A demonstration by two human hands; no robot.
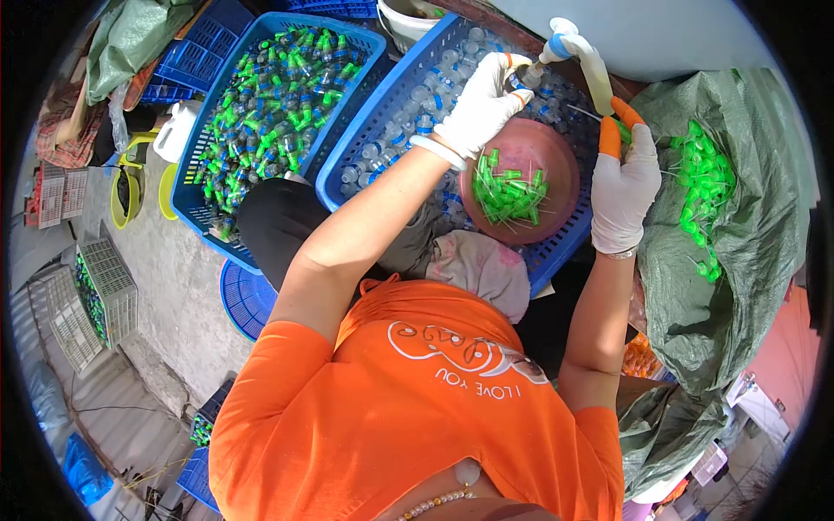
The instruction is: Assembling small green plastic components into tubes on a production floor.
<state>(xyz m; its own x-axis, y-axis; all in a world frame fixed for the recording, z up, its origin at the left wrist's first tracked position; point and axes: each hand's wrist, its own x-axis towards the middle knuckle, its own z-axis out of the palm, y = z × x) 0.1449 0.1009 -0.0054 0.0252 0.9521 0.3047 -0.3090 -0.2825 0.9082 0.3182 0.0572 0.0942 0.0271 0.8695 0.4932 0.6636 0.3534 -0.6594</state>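
Note:
My gloved left hand (486, 102) pinches a small bottle (526, 78) with a blue label, right at the end of a bent dispensing pipe (569, 45). Liquid flow cannot be made out. Orange finger covers sit on the fingertips of my gloved right hand (625, 187). That hand grips a green dropper cap (624, 133), whose thin stem points left. Below and between the hands, a pink bowl (569, 174) holds several more green caps with stems. The bowl rests on transparent blue-labelled bottles (373, 161) in a blue basket (334, 165).
Left of that, another blue basket (185, 187) is full of green-capped bottles (269, 113). More green caps (704, 187) lie on a green sheet (756, 260) at the right. A crumpled cloth (482, 269) lies against the basket's near side. A person (69, 135) is at the far left.

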